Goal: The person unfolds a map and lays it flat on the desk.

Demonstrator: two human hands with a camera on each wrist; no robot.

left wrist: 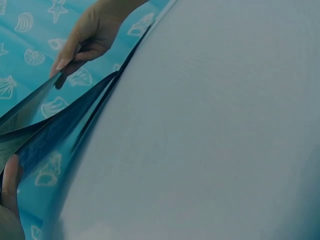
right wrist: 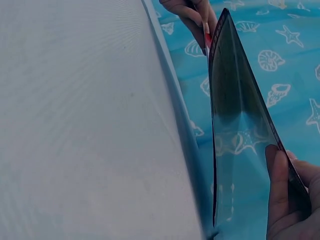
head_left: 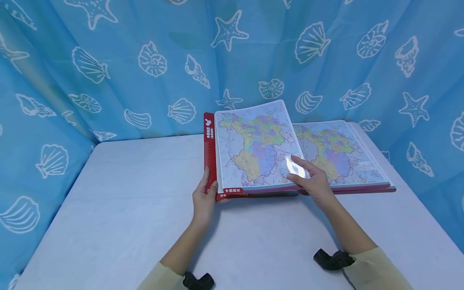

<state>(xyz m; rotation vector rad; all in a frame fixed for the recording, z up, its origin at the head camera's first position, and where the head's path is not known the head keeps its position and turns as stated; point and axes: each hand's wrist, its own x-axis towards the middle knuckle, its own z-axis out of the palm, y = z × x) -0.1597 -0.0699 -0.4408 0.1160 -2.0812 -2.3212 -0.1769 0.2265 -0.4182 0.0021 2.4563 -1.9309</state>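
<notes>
My left hand [head_left: 203, 202] grips the lower left corner of a map [head_left: 210, 151] with a red border and white lettering. Over that sheet lies a colourful map of China [head_left: 253, 137], its right edge pinched by my right hand [head_left: 314, 182]. Both sheets are raised off the table. In the right wrist view a dark, glossy sheet [right wrist: 235, 85] is bent apart from another, and the right hand [right wrist: 292, 200] holds its edge. The left wrist view shows the sheets [left wrist: 60, 125] fanned open at the right side. Most of the red-bordered sheet is hidden.
Another similar map [head_left: 333, 161] lies on the right part of the white table [head_left: 137, 209], partly covered by the raised sheets. A blue curtain [head_left: 152, 100] with shell prints hangs behind and beside the table. Black devices [head_left: 333, 259] are strapped at both wrists.
</notes>
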